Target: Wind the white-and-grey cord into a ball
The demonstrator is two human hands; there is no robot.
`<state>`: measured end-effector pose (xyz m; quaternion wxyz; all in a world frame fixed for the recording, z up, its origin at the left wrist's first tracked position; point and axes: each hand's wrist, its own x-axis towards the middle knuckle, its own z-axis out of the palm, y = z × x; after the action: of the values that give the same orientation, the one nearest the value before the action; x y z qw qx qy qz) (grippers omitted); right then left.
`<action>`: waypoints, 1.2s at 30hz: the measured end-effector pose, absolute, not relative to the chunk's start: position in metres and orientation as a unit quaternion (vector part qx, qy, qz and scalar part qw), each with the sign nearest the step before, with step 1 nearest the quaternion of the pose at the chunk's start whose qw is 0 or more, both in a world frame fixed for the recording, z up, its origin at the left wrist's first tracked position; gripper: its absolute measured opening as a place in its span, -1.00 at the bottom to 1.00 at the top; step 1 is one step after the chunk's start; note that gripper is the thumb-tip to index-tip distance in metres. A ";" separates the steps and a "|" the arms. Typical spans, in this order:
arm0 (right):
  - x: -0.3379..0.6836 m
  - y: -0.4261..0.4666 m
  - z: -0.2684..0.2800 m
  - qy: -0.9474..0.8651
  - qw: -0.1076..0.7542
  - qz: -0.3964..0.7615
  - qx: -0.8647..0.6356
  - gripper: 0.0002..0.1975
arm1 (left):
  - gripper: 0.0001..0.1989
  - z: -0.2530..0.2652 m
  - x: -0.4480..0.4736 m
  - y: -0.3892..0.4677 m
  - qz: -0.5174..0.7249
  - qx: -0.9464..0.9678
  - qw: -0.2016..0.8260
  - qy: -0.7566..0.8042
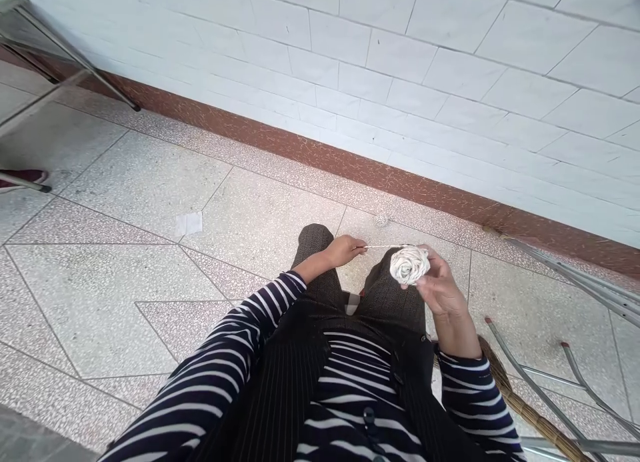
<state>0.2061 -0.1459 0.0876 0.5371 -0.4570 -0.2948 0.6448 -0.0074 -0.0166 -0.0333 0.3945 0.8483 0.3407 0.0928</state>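
Here, over a person's dark-trousered knees (314, 243), the right hand (444, 287) clasps a ball of white cord (409, 265) while the left hand (345, 251) pinches the strand (381, 247), which runs straight between the hands above the speckled floor (145, 182).

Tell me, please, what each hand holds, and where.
Right hand: the ball of white cord, by its outer side. Left hand: its strand, away from the ball.

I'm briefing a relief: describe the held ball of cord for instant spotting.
Below the tiled wall, find the person's knees. By the right one, the right hand holds the cream ball of cord. Unlike the smaller-looking round thing on the floor, it has a strand to the left hand.
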 end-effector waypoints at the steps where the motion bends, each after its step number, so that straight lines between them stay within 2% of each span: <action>1: 0.208 -0.143 0.094 -0.306 0.547 0.623 -0.468 -0.50 | -0.75 -0.035 -0.008 -0.018 0.078 0.848 0.395 0.345; 6: 0.217 -0.115 0.082 -0.288 0.625 0.408 -0.601 -0.49 | -0.79 -0.022 -0.014 -0.041 0.059 0.911 0.304 0.273; 8: 0.216 -0.102 0.060 -0.288 0.604 0.328 -0.667 -0.42 | -0.78 -0.009 -0.014 -0.053 0.062 0.939 0.255 0.223; 9: 0.214 -0.098 0.048 -0.305 0.558 0.319 -0.703 -0.41 | -0.77 -0.001 -0.014 -0.057 0.069 0.949 0.233 0.201; 12: 0.204 -0.098 0.020 -0.359 0.437 0.377 -0.733 -0.47 | -0.77 0.018 -0.013 -0.057 0.111 0.962 0.177 0.177; 17: 0.187 -0.125 0.015 -0.377 0.358 0.592 -0.615 -0.57 | -0.77 0.022 -0.011 -0.025 0.123 0.964 0.134 0.195; 20: 0.187 -0.136 0.023 -0.353 0.375 0.655 -0.553 -0.55 | -0.77 0.006 -0.005 -0.011 0.132 0.945 0.192 0.229; 26: 0.192 -0.142 0.037 -0.312 0.454 0.673 -0.493 -0.52 | -0.73 -0.033 0.005 -0.007 0.129 0.869 0.364 0.309; 30: 0.193 -0.144 0.058 -0.275 0.515 0.665 -0.466 -0.37 | -0.76 -0.043 0.004 -0.015 0.148 0.795 0.476 0.347; 33: 0.199 -0.145 0.077 -0.276 0.523 0.653 -0.473 -0.33 | -0.75 -0.042 0.004 -0.020 0.173 0.764 0.521 0.339; 36: 0.207 -0.148 0.093 -0.279 0.547 0.634 -0.470 -0.36 | -0.73 -0.038 0.001 -0.017 0.189 0.772 0.511 0.327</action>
<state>0.2074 -0.1481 0.0927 0.5466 -0.4703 -0.2789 0.6343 0.0013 -0.0175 -0.0376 0.5109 0.7720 0.3271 0.1895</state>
